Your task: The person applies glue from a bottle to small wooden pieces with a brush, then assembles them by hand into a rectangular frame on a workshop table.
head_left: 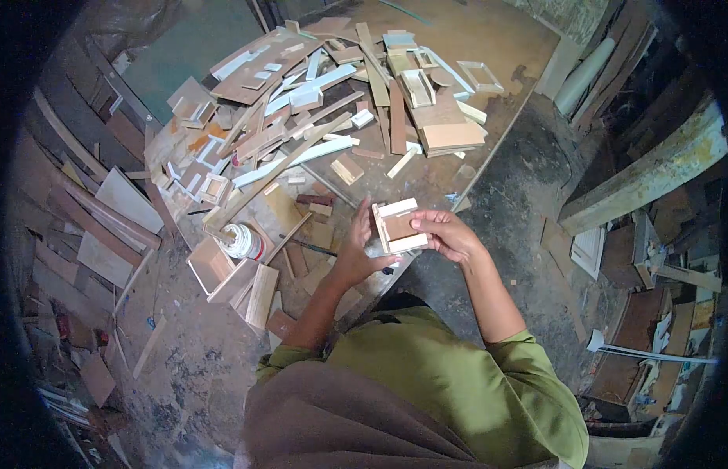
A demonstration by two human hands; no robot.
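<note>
A small wooden frame [399, 206] with pale side strips and a brown panel between them is held up over the table's near edge. My right hand [450, 237] pinches its right side, with the thumb on the brown panel. Along the frame's left side is my left hand [359, 248], its fingers raised and apart from the thumb, which reaches under the lower left corner. Whether the left palm touches the frame is hard to tell.
Wood strips and offcuts [301, 148] are heaped on the table [520, 47]. A white tub [244, 241] stands beside an open wooden box [211, 264] at the near left. More boards [118, 203] lean at the left, and a curved post [645, 168] rises at the right.
</note>
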